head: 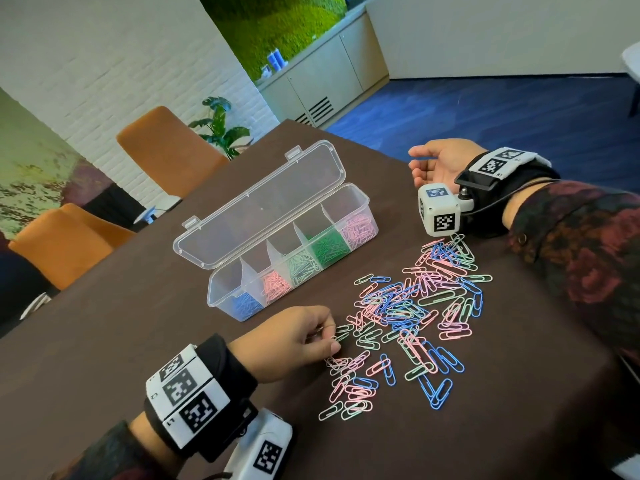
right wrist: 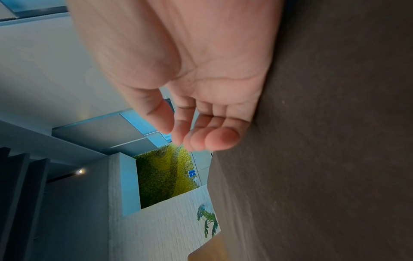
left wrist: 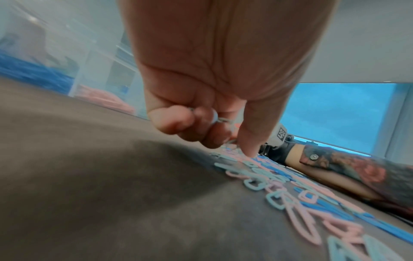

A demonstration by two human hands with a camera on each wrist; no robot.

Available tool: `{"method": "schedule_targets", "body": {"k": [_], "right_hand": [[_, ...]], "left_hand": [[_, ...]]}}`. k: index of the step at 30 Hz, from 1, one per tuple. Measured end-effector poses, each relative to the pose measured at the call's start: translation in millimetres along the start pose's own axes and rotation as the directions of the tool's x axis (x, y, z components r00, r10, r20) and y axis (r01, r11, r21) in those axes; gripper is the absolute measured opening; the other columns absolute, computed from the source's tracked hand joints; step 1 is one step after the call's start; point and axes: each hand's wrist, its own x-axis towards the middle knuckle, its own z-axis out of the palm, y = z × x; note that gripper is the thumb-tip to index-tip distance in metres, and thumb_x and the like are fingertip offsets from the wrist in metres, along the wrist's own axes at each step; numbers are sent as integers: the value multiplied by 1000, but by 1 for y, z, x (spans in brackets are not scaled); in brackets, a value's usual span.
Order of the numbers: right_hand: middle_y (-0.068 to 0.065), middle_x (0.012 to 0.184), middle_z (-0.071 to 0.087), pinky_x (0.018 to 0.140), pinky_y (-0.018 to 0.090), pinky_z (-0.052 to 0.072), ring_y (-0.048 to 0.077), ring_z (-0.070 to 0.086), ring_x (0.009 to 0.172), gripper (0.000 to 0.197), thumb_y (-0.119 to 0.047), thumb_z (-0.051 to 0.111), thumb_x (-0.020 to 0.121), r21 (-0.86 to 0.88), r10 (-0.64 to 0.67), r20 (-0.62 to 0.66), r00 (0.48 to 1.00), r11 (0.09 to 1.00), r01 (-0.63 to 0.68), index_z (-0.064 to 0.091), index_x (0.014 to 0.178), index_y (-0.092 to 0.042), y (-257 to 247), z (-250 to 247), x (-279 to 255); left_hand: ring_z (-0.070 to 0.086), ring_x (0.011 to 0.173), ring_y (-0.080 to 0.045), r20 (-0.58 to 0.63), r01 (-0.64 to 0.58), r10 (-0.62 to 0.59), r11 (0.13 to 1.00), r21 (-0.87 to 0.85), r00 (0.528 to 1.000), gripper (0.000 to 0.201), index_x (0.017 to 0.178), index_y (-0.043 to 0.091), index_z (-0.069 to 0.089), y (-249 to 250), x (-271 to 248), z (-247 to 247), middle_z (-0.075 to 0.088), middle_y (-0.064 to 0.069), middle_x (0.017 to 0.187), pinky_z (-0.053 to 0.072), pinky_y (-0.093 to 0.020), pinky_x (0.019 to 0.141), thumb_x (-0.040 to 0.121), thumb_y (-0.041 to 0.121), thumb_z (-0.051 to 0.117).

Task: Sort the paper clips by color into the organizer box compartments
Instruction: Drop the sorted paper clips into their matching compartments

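Observation:
A clear organizer box stands open on the brown table. Its compartments hold blue, salmon, pale green, dark green and light pink clips. A loose pile of mixed paper clips lies to its right. My left hand is at the pile's near left edge, fingers curled, pinching pale green clips against the thumb. My right hand rests on its edge beyond the pile, fingers loosely curled, palm empty.
The box's lid leans back toward the far side. Two orange chairs stand past the table's left edge. Bare tablecloth stretches in front of the box and near my left wrist. The table's right edge falls close behind my right forearm.

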Motion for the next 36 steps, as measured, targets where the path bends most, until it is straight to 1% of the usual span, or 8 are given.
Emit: {"method": "schedule_targets", "body": {"k": [6,12,15,18,20,22,26,36], "right_hand": [[4,79,52,47,18,49,13,49,60,10,-16,55,92,-1,15,-1,1000,1000,-15,59,91,-7,0,-2,2],[5,80,52,46,18,48,14,48,60,11,-16,53,93,-5,6,-1,1000,1000,-6,60,93,-8,0,-2,3],[4,79,52,45,18,48,14,48,60,10,-15,53,93,-8,4,-2,1000,1000,-4,60,94,-8,0,-1,2],[4,78,51,45,18,47,13,48,59,9,-15,54,92,-17,12,0,1000,1000,-12,59,90,-7,0,-2,2],[4,78,52,45,18,47,13,48,59,9,-15,55,92,-22,11,1,1000,1000,-11,58,89,-7,0,-2,2],[5,79,52,45,18,47,13,48,59,9,-15,54,92,-15,-4,1,1000,1000,4,59,92,-7,0,-3,3],[5,80,52,45,18,47,13,48,60,10,-14,51,93,-12,-29,5,1000,1000,29,60,95,-8,0,-2,3],[5,79,52,45,18,47,14,48,59,10,-13,51,93,-21,-27,8,1000,999,27,60,94,-8,0,-1,1]], "left_hand": [[36,57,-12,-89,-7,-33,911,-412,996,22,71,28,50,-11,-3,-2,46,0,67,33,-20,53,75,42,66],[39,44,-8,-227,-115,-171,497,-860,959,43,65,15,56,-21,-1,-8,59,-5,66,34,-16,43,48,33,91],[37,44,-7,-257,-152,-252,373,-915,933,32,67,14,55,-18,2,-13,57,-4,64,36,-15,42,60,21,85],[37,43,-6,-420,-137,-340,618,-774,842,17,73,11,49,-12,5,-30,56,-1,63,35,-15,43,82,10,63],[39,46,-9,-532,-4,-329,848,-530,780,16,78,11,52,-10,8,-50,57,0,65,37,-17,47,92,8,57],[42,51,-12,-569,175,-284,955,-240,772,14,80,11,55,-12,17,-68,58,-1,68,39,-21,52,93,14,56],[47,65,-16,-555,384,-264,917,109,789,8,86,8,56,-17,42,-87,54,0,75,36,-24,56,91,15,57],[64,88,-27,-511,329,-306,943,-48,803,13,97,10,60,-21,48,-87,68,-9,99,53,-36,77,89,4,51]]}}
